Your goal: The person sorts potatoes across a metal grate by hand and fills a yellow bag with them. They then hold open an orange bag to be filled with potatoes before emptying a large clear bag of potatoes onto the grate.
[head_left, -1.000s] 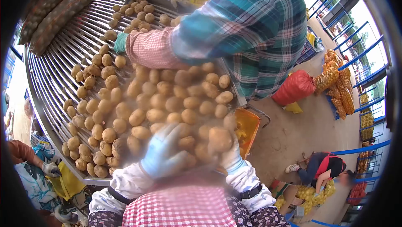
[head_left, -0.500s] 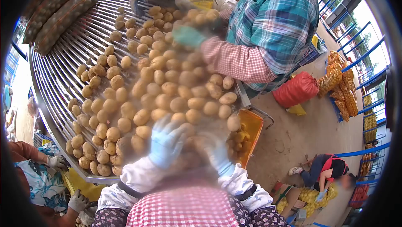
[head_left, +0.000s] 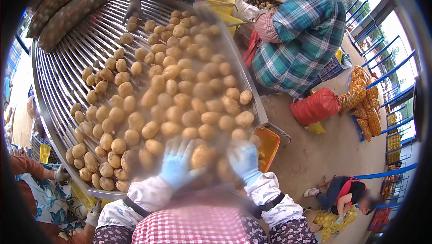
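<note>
Many tan potatoes (head_left: 172, 86) lie over a slatted metal sorting table (head_left: 63, 80). My left hand (head_left: 177, 165), in a white and light blue glove, rests among the potatoes at the near edge, fingers spread and thumb out. A potato (head_left: 201, 156) sits just right of those fingers. In the same kind of glove, my right hand (head_left: 244, 161) is at the near right corner, close to the orange chute (head_left: 268, 143). Its fingers look extended but are slightly blurred, and no potato shows in its grasp. A hazy smear veils the middle of the view.
Filled mesh sacks (head_left: 74, 17) lie at the far left of the table. A co-worker in a plaid shirt (head_left: 306, 37) stands at the right; others are at the far edge and near left. A red sack (head_left: 315, 107) and netted bags (head_left: 366, 104) stand on the floor.
My hands have moved apart; my right hand has shifted right, toward the chute. The plaid-shirted co-worker has drawn back from the potatoes and turned away. The far co-worker's hand has moved left.
</note>
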`<state>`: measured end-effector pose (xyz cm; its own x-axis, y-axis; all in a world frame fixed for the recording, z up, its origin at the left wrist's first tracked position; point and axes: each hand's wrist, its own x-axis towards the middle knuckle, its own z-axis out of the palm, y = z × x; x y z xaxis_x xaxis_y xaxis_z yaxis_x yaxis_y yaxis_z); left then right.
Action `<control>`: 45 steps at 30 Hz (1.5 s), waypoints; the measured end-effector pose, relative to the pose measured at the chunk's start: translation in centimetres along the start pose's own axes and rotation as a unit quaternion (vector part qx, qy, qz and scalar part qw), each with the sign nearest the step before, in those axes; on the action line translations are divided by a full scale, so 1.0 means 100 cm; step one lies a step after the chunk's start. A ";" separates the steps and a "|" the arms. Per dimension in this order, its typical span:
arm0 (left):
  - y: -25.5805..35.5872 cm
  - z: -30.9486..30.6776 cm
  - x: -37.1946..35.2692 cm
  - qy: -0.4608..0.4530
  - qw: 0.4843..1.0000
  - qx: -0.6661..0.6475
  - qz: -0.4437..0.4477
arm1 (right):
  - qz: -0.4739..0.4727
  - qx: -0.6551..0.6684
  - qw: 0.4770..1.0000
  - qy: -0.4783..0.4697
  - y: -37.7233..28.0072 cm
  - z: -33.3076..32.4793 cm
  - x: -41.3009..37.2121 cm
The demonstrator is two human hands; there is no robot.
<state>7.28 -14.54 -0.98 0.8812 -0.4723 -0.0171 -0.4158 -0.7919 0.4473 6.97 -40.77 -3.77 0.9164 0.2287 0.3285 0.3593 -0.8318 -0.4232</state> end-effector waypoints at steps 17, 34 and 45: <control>-0.030 -0.031 -0.025 0.068 0.993 0.066 -0.077 | 0.122 0.032 0.989 0.073 0.026 0.035 0.051; -0.055 -0.004 -0.015 0.022 0.993 0.049 -0.109 | 0.016 -0.075 0.978 -0.195 -0.034 0.040 0.046; -0.057 -0.051 -0.112 0.051 0.963 0.071 -0.253 | -0.010 0.017 0.976 -0.219 -0.075 0.020 0.008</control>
<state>0.90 -2.73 1.19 0.9937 0.0238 -0.1092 0.0535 -0.9591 0.2778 5.33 -33.34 -1.98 0.8944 0.4444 -0.0514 0.3760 -0.8091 -0.4515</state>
